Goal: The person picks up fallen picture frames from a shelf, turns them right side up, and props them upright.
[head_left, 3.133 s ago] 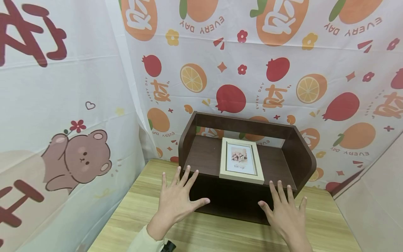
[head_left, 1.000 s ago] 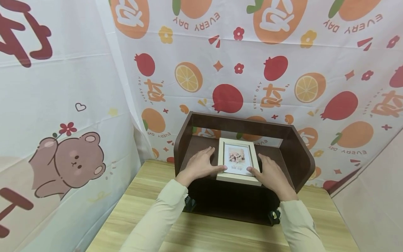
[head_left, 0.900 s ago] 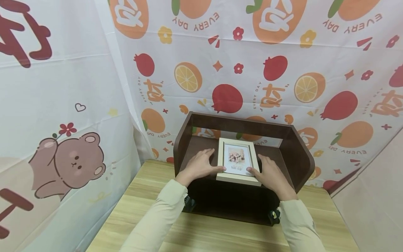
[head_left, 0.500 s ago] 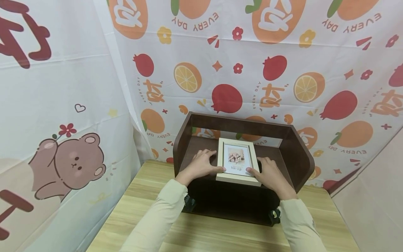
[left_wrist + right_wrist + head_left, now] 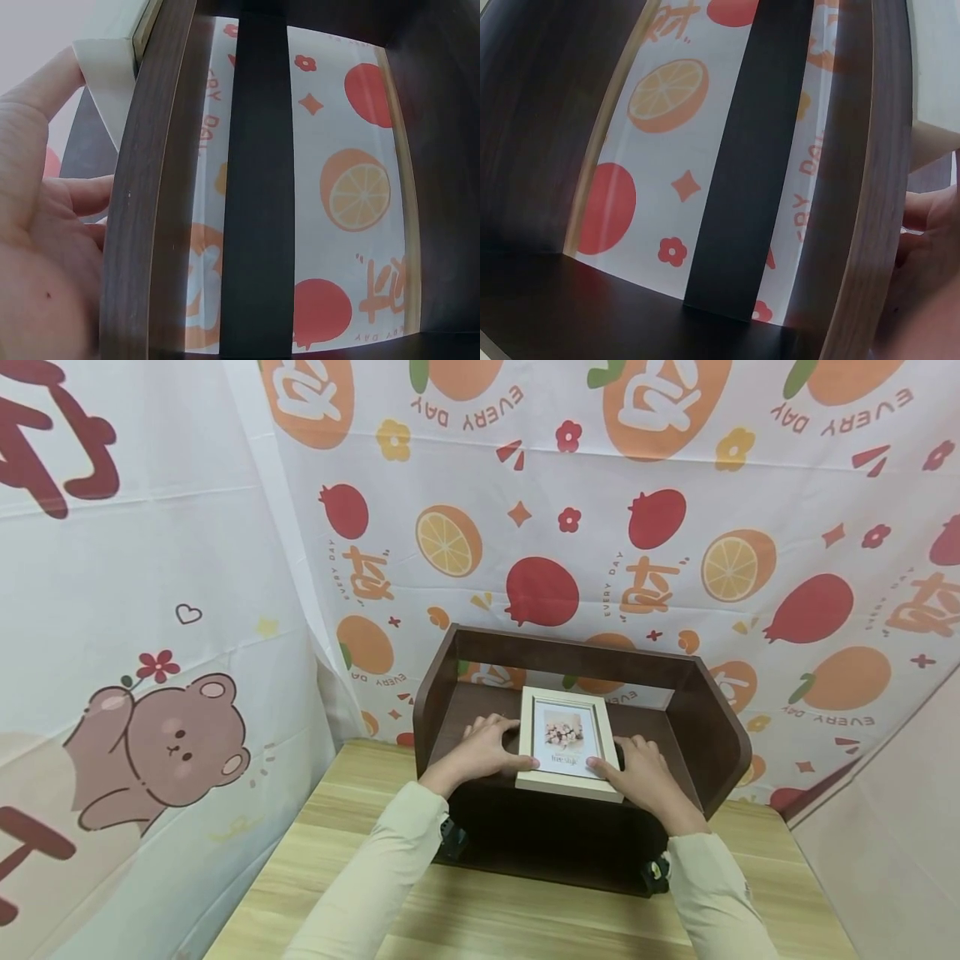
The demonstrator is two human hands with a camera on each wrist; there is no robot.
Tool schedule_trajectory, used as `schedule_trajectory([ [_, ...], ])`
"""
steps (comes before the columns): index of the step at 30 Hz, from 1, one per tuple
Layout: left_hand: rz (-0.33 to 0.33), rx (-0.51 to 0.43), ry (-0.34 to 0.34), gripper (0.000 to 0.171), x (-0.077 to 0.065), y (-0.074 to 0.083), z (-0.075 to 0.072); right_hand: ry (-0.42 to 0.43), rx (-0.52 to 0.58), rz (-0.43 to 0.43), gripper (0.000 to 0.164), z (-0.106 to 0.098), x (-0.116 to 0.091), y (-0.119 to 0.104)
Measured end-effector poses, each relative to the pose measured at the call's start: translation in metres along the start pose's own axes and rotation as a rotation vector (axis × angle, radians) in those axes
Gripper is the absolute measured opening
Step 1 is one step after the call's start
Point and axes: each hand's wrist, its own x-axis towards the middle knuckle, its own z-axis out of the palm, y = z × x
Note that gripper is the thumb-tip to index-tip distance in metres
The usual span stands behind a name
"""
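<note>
A cream picture frame [image 5: 570, 783] with a flower picture lies face up on the upper board of a dark brown desk shelf [image 5: 682, 739]. Its near edge juts slightly past the board's front. My left hand [image 5: 480, 755] holds its left side, thumb on the face near the lower corner and fingers bent beside the edge. Opposite it, my right hand [image 5: 641, 770] grips the right side the same way. In the left wrist view the left thumb touches the frame's corner [image 5: 109, 86]. Fingers curl below the frame's pale edge [image 5: 934, 82] in the right wrist view.
The shelf stands on a light wood table [image 5: 465, 918], its raised side panels [image 5: 433, 714] flanking both hands. Beneath the board is a dark compartment [image 5: 555, 835]. A fruit-print curtain [image 5: 495, 485] hangs close behind, and a bear-print curtain [image 5: 187, 743] on the left.
Three seconds ago both hands were spread in front of the shelf, apart from the frame. They moved forward and took its sides; over the last second the fingers curled slightly more. The frame stays put.
</note>
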Motion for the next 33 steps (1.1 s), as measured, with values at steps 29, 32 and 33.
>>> schedule_trajectory([
  [29, 0.049, -0.293, -0.022, 0.078, -0.004, 0.0003, -0.0037, 0.084, 0.157, 0.062, 0.069, 0.0056, -0.0003, 0.0],
  [32, 0.05, -0.336, -0.03, 0.077, -0.0017, -0.0009, -0.0034, 0.087, 0.175, 0.064, 0.07, 0.0051, 0.0003, 0.0006],
  [33, 0.051, -0.34, -0.031, 0.077, -0.0013, -0.001, -0.0033, 0.087, 0.182, 0.064, 0.07, 0.005, 0.0004, 0.0009],
])
